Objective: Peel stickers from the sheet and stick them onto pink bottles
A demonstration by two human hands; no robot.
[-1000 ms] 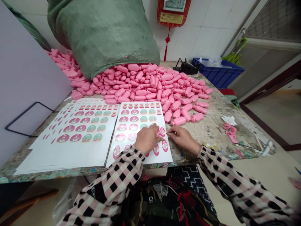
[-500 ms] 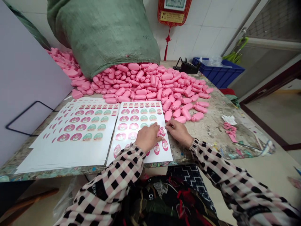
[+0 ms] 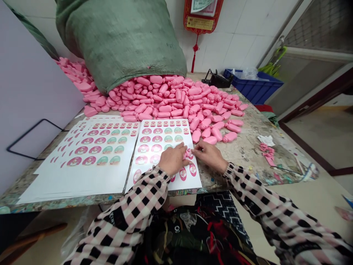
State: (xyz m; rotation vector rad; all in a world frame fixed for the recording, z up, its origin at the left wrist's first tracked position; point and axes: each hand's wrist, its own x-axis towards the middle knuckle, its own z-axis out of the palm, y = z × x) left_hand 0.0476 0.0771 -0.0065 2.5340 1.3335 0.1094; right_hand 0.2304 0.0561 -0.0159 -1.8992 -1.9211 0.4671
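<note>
My left hand (image 3: 173,159) lies over the right part of a white sticker sheet (image 3: 162,177), its fingers closed around a small pink plastic bottle (image 3: 185,156) that is mostly hidden. Against the bottle's right side shows a pink oval sticker (image 3: 189,153). The thumb and forefinger of my right hand (image 3: 211,157) pinch at this sticker's right edge. Pink oval stickers (image 3: 192,169) and rows of pink and green arched stickers (image 3: 157,138) are printed on the sheet around my left hand.
More sticker sheets (image 3: 82,180) lie fanned out at the left. Behind them, a big heap of pink bottles (image 3: 165,108) spills from a green sack (image 3: 124,40). A black tape dispenser (image 3: 217,80) and a blue crate (image 3: 256,90) stand at the back right. White and pink scraps (image 3: 267,147) lie at right.
My right fingertips have shifted slightly left, closer to the bottle and sticker. My left hand stays almost in place. The view has turned a little.
</note>
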